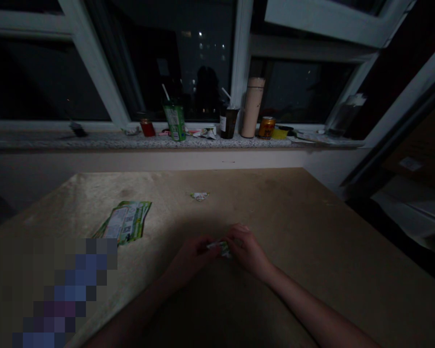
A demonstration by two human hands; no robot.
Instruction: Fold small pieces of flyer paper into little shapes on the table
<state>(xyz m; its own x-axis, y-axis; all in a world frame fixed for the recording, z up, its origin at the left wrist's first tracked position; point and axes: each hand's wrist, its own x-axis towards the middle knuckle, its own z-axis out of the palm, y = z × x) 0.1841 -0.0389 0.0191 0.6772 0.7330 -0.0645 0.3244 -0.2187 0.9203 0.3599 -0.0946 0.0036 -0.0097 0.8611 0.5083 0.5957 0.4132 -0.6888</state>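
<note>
Between my two hands is a small folded piece of green and white wrapper [223, 248], low over the table. My left hand [194, 252] pinches its left side with thumb and fingers. From the right, my right hand [246, 249] has its thumb and fingers closed on the other side, covering part of it. Farther back on the table lies a small folded wrapper triangle [200, 196], apart from both hands. Several flat green packets [128, 223] overlap one another to the left of my left hand.
A pixelated patch hides the table's lower left. Behind the table [293, 203], a stone windowsill [203, 143] bears a green cup [174, 121], a dark drink cup [228, 122], a tall pink flask [253, 108], a gold can [266, 128] and a red jar [147, 127].
</note>
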